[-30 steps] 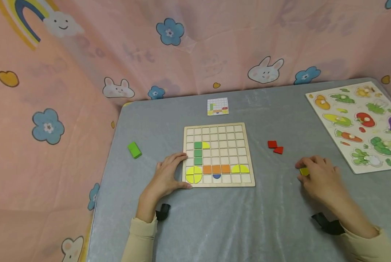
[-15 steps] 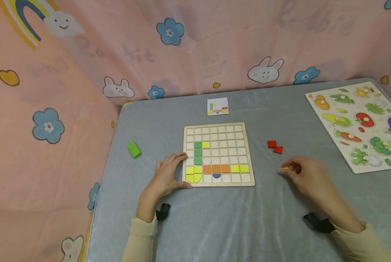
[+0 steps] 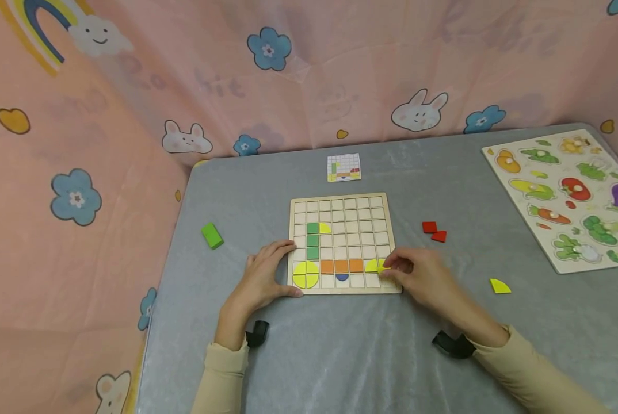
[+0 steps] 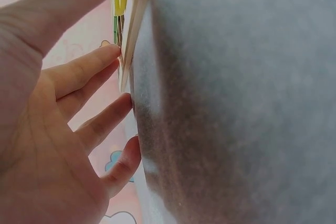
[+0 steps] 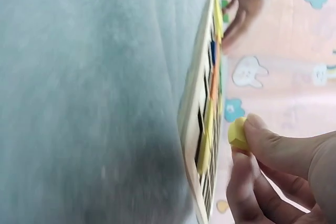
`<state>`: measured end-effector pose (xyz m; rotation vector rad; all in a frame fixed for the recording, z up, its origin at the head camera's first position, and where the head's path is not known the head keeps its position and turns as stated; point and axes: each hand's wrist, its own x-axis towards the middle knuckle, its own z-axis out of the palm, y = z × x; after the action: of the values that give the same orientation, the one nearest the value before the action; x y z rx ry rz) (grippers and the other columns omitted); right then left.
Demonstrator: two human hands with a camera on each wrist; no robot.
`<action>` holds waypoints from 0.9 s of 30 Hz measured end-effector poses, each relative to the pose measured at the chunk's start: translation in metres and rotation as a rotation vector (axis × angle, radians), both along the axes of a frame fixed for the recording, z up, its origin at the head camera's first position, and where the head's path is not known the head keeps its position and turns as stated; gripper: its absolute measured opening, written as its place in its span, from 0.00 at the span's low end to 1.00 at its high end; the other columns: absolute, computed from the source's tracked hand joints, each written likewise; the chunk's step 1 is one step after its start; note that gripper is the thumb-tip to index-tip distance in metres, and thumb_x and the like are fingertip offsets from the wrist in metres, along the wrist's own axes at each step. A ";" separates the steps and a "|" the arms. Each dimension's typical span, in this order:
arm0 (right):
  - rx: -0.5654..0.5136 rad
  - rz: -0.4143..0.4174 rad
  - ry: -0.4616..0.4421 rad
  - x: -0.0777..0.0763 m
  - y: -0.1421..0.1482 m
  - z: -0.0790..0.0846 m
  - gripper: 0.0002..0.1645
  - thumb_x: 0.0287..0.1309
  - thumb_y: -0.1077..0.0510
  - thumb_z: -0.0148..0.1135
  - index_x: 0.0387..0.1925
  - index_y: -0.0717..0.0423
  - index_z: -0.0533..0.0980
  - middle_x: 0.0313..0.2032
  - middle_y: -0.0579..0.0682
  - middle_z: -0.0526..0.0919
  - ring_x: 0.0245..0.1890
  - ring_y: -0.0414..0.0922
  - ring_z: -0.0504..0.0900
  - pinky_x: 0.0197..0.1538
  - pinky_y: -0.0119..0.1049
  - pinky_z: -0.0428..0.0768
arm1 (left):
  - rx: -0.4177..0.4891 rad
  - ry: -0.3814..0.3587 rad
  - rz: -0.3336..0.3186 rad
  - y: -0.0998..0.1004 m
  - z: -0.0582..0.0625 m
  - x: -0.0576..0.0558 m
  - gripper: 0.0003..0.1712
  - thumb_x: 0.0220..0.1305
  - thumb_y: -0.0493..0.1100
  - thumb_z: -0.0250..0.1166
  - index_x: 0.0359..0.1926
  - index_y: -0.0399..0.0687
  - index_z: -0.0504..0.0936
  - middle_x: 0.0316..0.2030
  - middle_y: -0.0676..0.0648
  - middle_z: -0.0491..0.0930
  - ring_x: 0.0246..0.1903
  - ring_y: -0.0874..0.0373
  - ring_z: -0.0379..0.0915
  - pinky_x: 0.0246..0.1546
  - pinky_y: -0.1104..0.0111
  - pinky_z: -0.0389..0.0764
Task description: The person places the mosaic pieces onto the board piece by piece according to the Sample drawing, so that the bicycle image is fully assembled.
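A wooden grid board lies on the table, bearing green squares, orange squares, a blue half-round piece and several yellow quarter-circle pieces. My left hand rests at the board's left side, fingertips on its edge and thumb by its lower left corner. Between right thumb and fingertips I pinch a yellow quarter-circle tile. This right hand is over the board's lower right corner, beside the yellow pieces there. In the right wrist view the tile is raised off the board.
A small pattern card lies behind the board. Green blocks stand to the left. Right of the board are red tiles and one loose yellow quarter-circle. A vegetable puzzle board lies far right; a pink curtain hangs behind.
My right hand picked up a yellow tile from the table on the right and carried it left to the board, uncovering another yellow quarter-circle. The left hand stayed put.
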<state>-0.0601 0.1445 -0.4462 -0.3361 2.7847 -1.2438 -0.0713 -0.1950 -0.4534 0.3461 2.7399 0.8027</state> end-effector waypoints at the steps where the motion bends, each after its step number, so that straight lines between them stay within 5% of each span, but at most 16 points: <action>1: -0.001 0.005 -0.013 0.000 -0.003 0.000 0.09 0.52 0.63 0.83 0.34 0.55 0.87 0.24 0.44 0.84 0.25 0.40 0.75 0.29 0.30 0.73 | -0.001 -0.001 0.000 0.000 0.000 0.000 0.58 0.47 0.50 0.88 0.78 0.48 0.70 0.79 0.50 0.66 0.80 0.48 0.58 0.67 0.44 0.60; 8: 0.027 0.021 -0.056 -0.001 -0.016 -0.007 0.08 0.52 0.61 0.83 0.28 0.50 0.87 0.21 0.41 0.82 0.21 0.40 0.70 0.26 0.32 0.68 | 0.002 0.003 -0.003 0.000 0.001 0.000 0.58 0.46 0.50 0.88 0.78 0.48 0.70 0.79 0.49 0.66 0.80 0.47 0.58 0.67 0.43 0.60; 15: 0.097 0.017 -0.020 -0.003 -0.023 -0.013 0.12 0.51 0.60 0.84 0.27 0.49 0.84 0.33 0.48 0.79 0.34 0.45 0.74 0.38 0.38 0.70 | 0.002 0.005 -0.004 -0.001 0.002 0.000 0.58 0.46 0.50 0.88 0.77 0.48 0.71 0.79 0.49 0.66 0.79 0.47 0.58 0.67 0.43 0.60; 27: 0.156 -0.038 -0.112 -0.001 -0.013 -0.010 0.13 0.59 0.59 0.78 0.40 0.54 0.78 0.45 0.56 0.75 0.45 0.52 0.73 0.44 0.43 0.71 | -0.001 0.003 -0.011 0.000 0.002 0.000 0.58 0.47 0.51 0.88 0.78 0.48 0.70 0.79 0.49 0.66 0.80 0.46 0.58 0.67 0.42 0.60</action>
<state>-0.0609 0.1318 -0.4559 -0.1977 2.7808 -1.0100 -0.0713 -0.1950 -0.4518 0.3615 2.7386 0.7991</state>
